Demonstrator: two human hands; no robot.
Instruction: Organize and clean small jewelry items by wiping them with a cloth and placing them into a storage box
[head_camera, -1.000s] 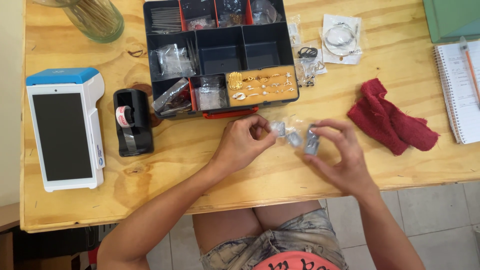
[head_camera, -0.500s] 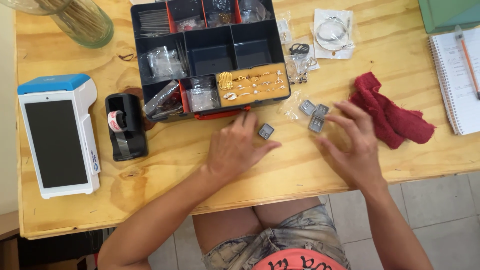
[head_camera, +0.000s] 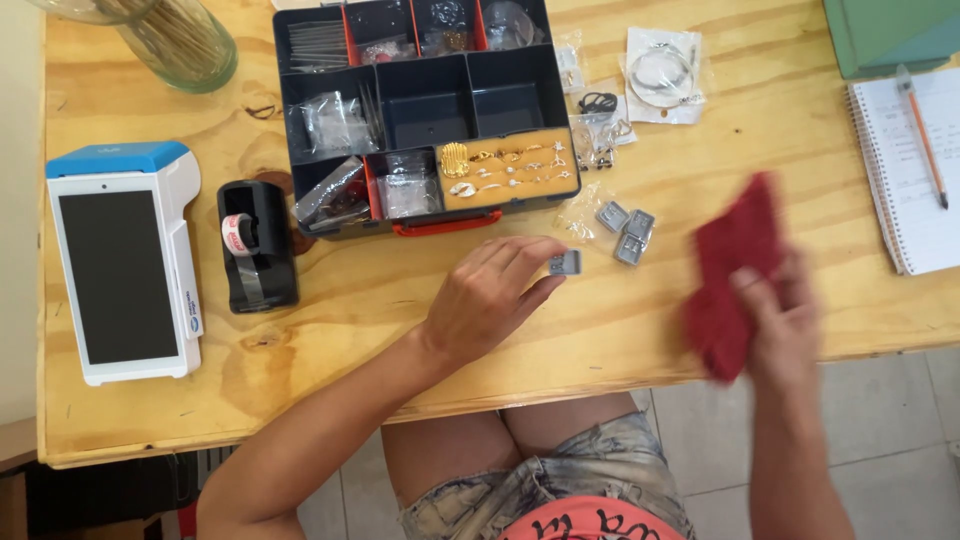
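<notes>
The organizer box (head_camera: 420, 110) holds bagged bits and gold rings; 3 grey clips (head_camera: 625, 232) lie beside it. Left hand (head_camera: 490, 295), fingers together, touches 1 clip (head_camera: 565, 263). Right hand (head_camera: 780, 325) grips the blurred red cloth (head_camera: 730, 270)

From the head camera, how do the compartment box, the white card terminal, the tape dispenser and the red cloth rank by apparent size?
1. Compartment box
2. White card terminal
3. Red cloth in the right hand; it is lifted nearer the camera and blurred, so its rank is unsure
4. Black tape dispenser
</notes>
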